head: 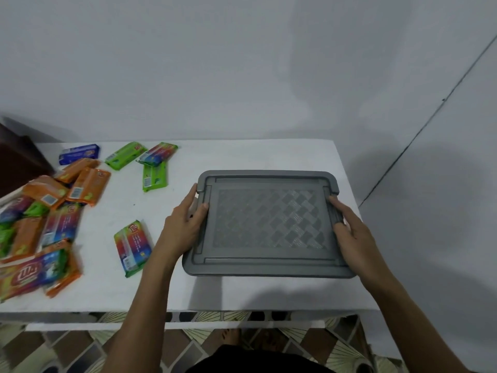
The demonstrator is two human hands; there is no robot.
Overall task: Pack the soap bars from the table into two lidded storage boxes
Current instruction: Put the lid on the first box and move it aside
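Here, a grey rectangular plastic storage box (266,272) is seen standing on the right half of the white-covered table (242,157), closed by its grey lid with a moulded basket-weave pattern (271,222). The lid is gripped at both short ends. The left hand (183,224) is clamped on the left edge, with the thumb laid over the rim and the fingers run along the side. The right hand (352,230) is wrapped over the right edge, with its fingers curled round the side catch. The wrapped soap bars lie out on the table to the left of the box: a loose heap of orange, green and rainbow packets (48,211) at the far left, a blue bar (78,154) and some green bars (154,176) toward the back, and a single rainbow-wrapped bar (131,247) just beside the left forearm. With so many bars unpacked, the step in hand is judged to be the opening of the lid. Whether the side catches are engaged cannot be made out, as they are largely covered by the fingers. The lid is best released at both ends together and lifted level, so that the box is not dragged toward the table's front edge. It should then be set down well away from the bars, so that the box mouth is left free for loading.
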